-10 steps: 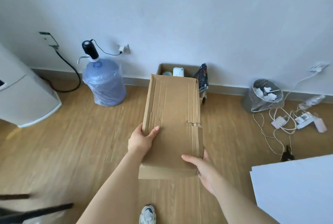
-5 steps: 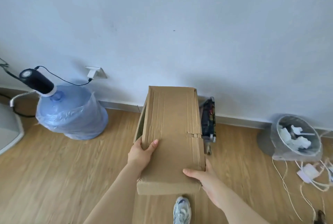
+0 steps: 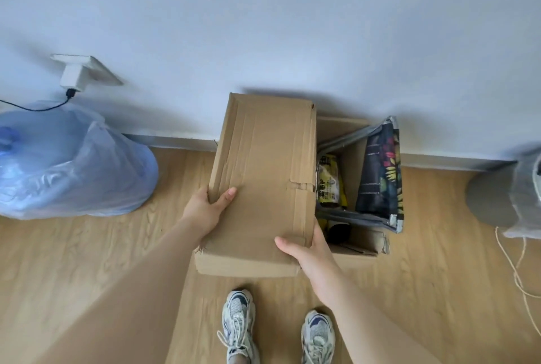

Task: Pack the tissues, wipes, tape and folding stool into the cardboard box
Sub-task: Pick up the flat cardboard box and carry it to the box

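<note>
The cardboard box [image 3: 351, 235] stands open on the wooden floor [image 3: 87, 261] against the white wall [image 3: 292, 27]. A flat cardboard panel [image 3: 260, 182], which may be the box's own large flap, lies over the left part of the box; whether it is joined to the box cannot be told.

The left hand [image 3: 205, 211] grips the panel's left edge, thumb on top and fingers curled beneath. The right hand [image 3: 310, 249] grips the panel's near right corner, thumb laid across the top face and fingers wrapped round the right edge.

To the right of the panel the box interior is exposed. A yellow packet [image 3: 329, 182] stands inside, just beside the panel's right edge. The folding stool [image 3: 379, 173], dark fabric with a coloured leaf print and a grey frame, sits in the right part of the box, tilted, its upper end rising above the rim.

Left of the box, well apart, lies a blue water jug [image 3: 67, 164] in clear plastic, below a wall socket [image 3: 85, 72]. Two white sneakers [image 3: 238, 322] stand on the floor, on the near side of the box.
</note>
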